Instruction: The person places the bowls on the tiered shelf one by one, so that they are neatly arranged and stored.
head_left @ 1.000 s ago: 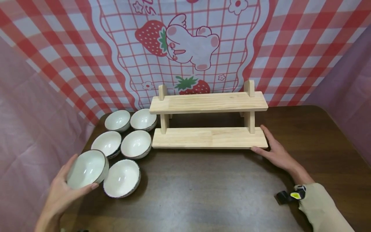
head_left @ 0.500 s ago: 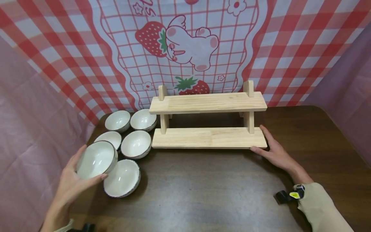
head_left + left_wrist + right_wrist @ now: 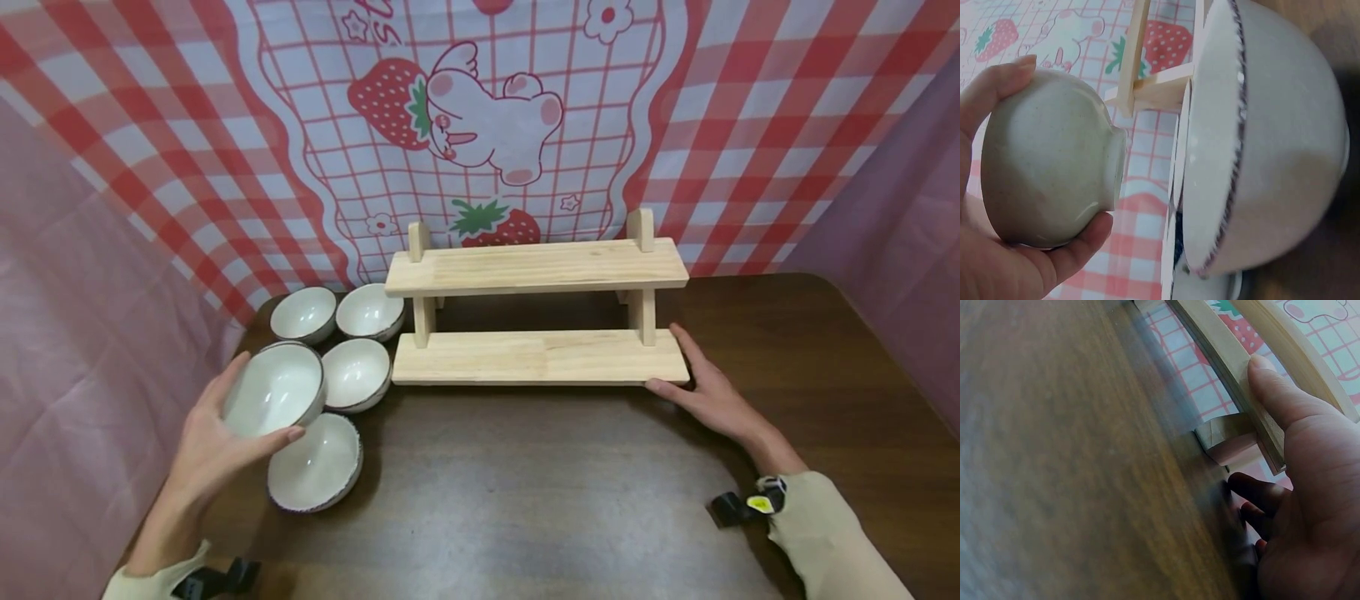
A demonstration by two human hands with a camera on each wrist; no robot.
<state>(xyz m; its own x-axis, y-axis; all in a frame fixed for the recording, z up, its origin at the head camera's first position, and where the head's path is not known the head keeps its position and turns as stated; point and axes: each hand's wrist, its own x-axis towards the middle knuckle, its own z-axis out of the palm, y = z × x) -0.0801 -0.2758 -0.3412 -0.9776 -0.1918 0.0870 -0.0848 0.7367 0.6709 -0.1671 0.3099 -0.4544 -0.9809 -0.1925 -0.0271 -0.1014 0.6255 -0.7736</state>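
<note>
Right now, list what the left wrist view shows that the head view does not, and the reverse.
Only the left wrist view shows the foot under the held bowl. Only the head view shows that bowl's inside and the right hand. Both show the left hand gripping that bowl, plus another bowl, the wooden rack and the strawberry cloth.

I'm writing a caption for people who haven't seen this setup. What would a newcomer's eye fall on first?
Probably the red-and-white checked cloth behind the table, with its sideways cartoon animal. Next, the two-tier wooden rack at the table's back, its right end gripped by the right hand. Then, at left, the white bowl held in the left hand.
</note>
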